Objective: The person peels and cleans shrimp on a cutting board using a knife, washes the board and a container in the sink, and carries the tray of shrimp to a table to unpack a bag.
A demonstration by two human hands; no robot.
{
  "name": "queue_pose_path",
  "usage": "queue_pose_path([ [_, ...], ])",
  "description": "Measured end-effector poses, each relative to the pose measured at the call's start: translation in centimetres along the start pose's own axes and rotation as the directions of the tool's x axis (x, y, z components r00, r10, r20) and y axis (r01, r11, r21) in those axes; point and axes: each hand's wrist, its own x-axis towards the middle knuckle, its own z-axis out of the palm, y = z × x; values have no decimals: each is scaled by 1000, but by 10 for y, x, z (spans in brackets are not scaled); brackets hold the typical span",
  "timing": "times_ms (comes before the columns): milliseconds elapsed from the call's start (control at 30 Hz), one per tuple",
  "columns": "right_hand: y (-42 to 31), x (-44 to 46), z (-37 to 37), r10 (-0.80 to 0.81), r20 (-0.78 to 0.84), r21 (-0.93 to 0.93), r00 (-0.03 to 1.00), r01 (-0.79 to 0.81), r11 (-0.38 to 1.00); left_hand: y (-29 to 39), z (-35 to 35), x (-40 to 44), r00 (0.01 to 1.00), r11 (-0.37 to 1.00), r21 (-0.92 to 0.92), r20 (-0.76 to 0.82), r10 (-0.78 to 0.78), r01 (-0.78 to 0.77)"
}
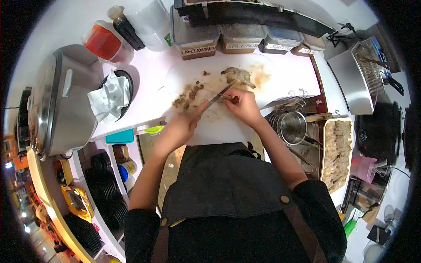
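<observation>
The left hand (179, 130) is closed around the handle of a knife (215, 100), whose blade slants up and across the middle of the white cutting board (215, 127), its tip near the small pile of shrimp (238, 76). The right hand (244, 106) is curled, fingers pinching a small piece of food (226, 97) beside the blade; the fingers hide much of it. The pile lies toward the board's far side, next to a brown wet stain (260, 75), while dark scraps (191, 95) are strewn over the left part. A bare strip of board runs from below the hands to its near edge, which reaches close to the dark apron (219, 179). Left of the board, bare counter (147, 94) gives open room up to a black bowl (128, 84) with crumpled paper (109, 97) in it. Labelled tubs (196, 41) stand in a row just beyond the board's far edge, making that side tight. On the right, bare counter extends past the far part of the board, but nearer the body a strainer (291, 128) and other metal tools crowd in beside the right forearm, with a filled tray (337, 153) farther out.
</observation>
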Motion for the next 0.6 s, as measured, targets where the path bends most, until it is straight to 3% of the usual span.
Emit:
queue_pose_path([
  [333,1,5,-1,-1,-17,9,1000,2,1000,-3,-3,-4,999,999,-33,-29,13,-14],
  [433,6,5,2,-88,-58,-19,994,87,996,1,-13,-14,996,996,32,37,-84,83],
  [533,7,4,3,-140,-84,-10,987,139,990,-10,-19,-20,997,993,-101,63,-49,55],
  [600,7,3,3,-139,-78,-15,987,139,990,-3,-23,-18,998,994,-94,41,-54,58],
])
